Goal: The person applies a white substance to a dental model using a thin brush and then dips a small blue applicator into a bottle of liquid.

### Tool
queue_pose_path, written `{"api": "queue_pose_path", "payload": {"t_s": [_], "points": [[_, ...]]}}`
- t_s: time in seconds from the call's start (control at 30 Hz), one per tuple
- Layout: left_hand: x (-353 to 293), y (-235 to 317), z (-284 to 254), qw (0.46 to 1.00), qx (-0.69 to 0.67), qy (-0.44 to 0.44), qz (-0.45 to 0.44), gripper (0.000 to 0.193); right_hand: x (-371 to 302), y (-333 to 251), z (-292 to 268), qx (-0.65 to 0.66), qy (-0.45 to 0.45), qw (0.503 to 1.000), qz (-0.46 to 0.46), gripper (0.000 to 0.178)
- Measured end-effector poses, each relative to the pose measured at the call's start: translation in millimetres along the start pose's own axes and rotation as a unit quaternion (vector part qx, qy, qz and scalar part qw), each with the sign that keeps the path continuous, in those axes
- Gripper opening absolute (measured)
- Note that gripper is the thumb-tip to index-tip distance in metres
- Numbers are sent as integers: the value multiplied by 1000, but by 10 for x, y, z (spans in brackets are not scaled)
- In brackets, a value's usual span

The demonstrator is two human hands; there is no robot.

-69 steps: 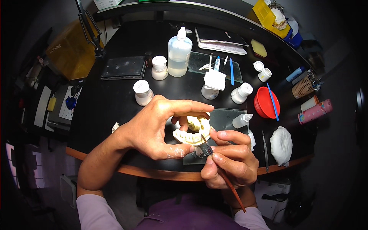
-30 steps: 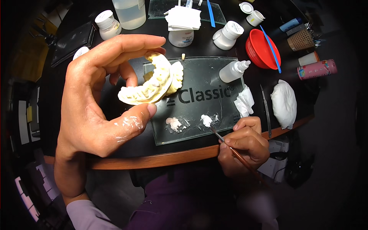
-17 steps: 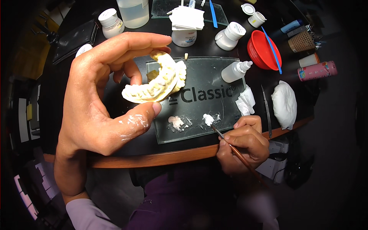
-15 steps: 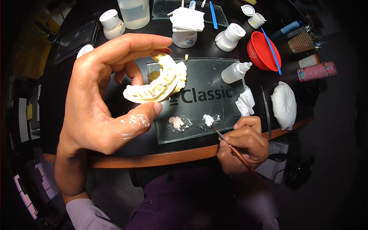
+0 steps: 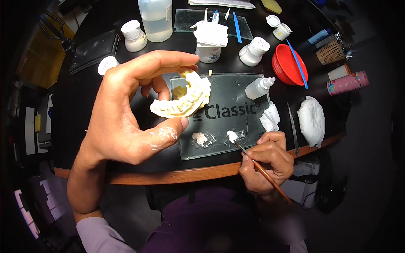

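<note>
Nearest to us, our right hand (image 5: 266, 162) is curled closed around a thin brown brush (image 5: 261, 169), gripped like a pen between thumb and fingers, its tip touching a small white dab of paste (image 5: 231, 135) on the glass mixing slab (image 5: 236, 95). A second, pinkish dab (image 5: 200, 138) lies just beside it on the same slab, which rests on the dark round table (image 5: 126, 175) close to its wooden edge. Our left hand (image 5: 126, 114) is raised above the table, spread into a wide C shape, and pinches a cream-coloured dental cast (image 5: 182, 101) between the thumb tip below and the index finger above; white smears mark the thumb. The cast hangs over the slab's left part, teeth row showing. To the right of the slab we see a crumpled tissue (image 5: 269, 118), a slim metal tool (image 5: 292, 126) and a white lump (image 5: 311, 120). Farther off stand a small dropper bottle (image 5: 258, 87), a red bowl (image 5: 289, 65) with a blue stick across it, white jars (image 5: 134, 36) and a clear liquid bottle (image 5: 155, 19).
</note>
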State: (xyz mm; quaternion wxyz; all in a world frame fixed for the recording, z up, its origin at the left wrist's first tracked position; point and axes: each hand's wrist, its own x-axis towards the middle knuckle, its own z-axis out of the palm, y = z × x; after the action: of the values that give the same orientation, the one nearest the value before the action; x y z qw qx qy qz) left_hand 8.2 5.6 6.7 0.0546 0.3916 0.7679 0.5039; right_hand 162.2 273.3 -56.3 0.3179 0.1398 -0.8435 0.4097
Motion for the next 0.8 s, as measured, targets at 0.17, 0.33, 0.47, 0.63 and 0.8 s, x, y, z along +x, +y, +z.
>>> {"api": "queue_pose_path", "payload": {"t_s": [0.17,0.33,0.47,0.63,0.8], "points": [[-31,17,13,998,-66,0,15,81,24,-34,-1,44,18,999,14,18],[-7,-31,18,992,-115,-42,34,78,218,-196,-30,92,36,995,-4,16],[4,-19,26,990,-123,-48,52,76,413,-323,12,152,30,987,-36,17],[-18,-5,32,989,-132,-47,45,78,688,-353,218,208,10,973,-98,29],[-20,35,25,989,-139,-47,35,78,749,-338,337,226,-2,967,-115,31]]}}
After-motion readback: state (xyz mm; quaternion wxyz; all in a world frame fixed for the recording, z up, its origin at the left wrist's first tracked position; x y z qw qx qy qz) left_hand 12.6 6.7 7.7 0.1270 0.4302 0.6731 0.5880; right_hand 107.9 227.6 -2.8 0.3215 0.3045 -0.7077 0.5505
